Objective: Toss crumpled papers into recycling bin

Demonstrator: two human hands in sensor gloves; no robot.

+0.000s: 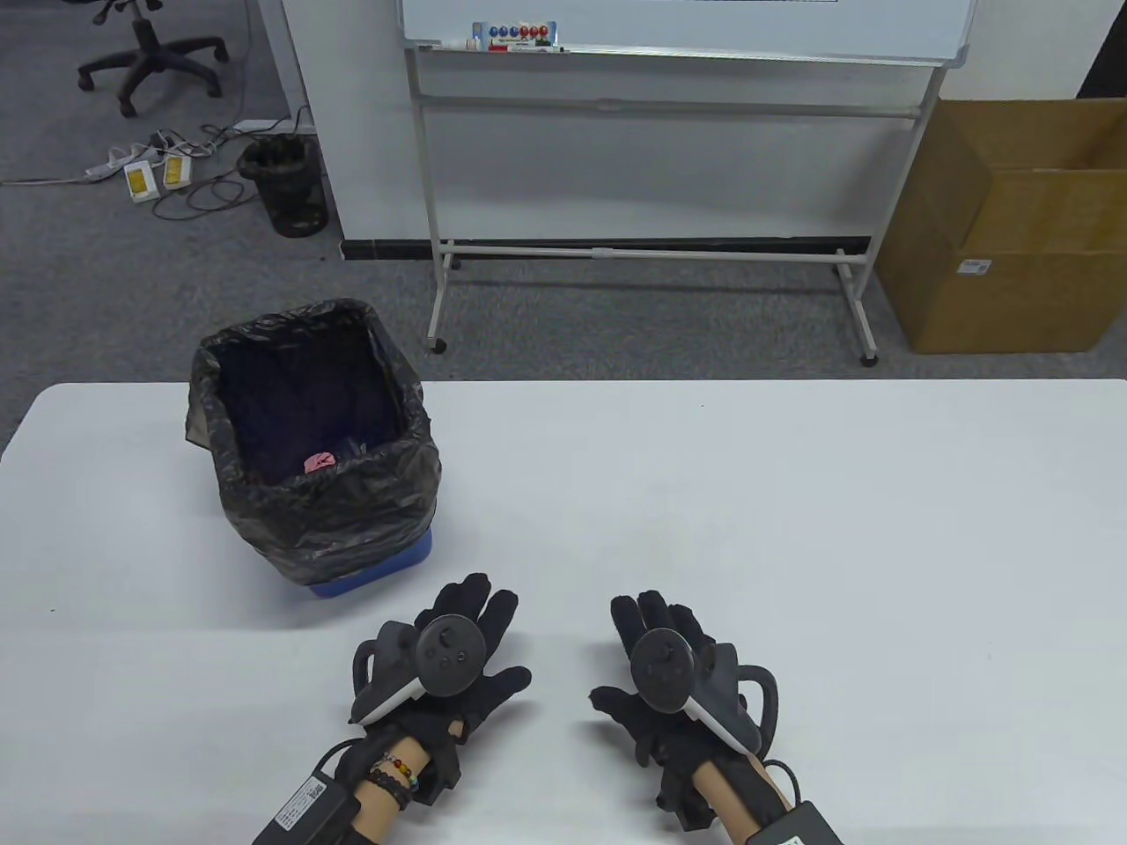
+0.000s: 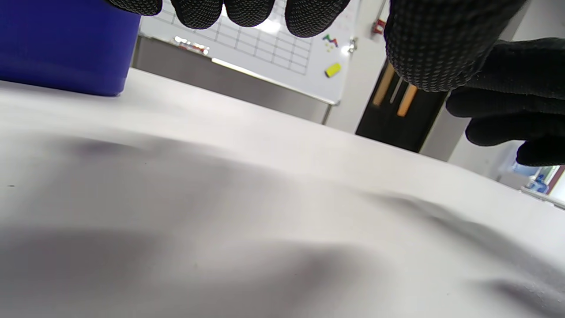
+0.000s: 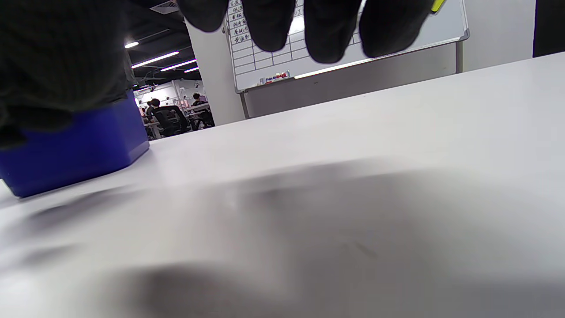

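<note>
A blue bin [image 1: 387, 563] lined with a black plastic bag [image 1: 310, 519] stands on the white table [image 1: 748, 528] at the left. A pink crumpled paper [image 1: 318, 462] lies inside it. My left hand [image 1: 480, 629] lies palm down on the table just right of the bin's base, fingers spread, holding nothing. My right hand [image 1: 656, 647] lies palm down beside it, fingers spread, holding nothing. The bin's blue base shows in the left wrist view [image 2: 66, 48] and the right wrist view [image 3: 75, 154]. No loose paper shows on the table.
Beyond the table's far edge stand a whiteboard on a wheeled frame [image 1: 651, 251], a cardboard box [image 1: 1012, 229] at the right, and a small black bin [image 1: 286, 185] with cables on the floor at the left.
</note>
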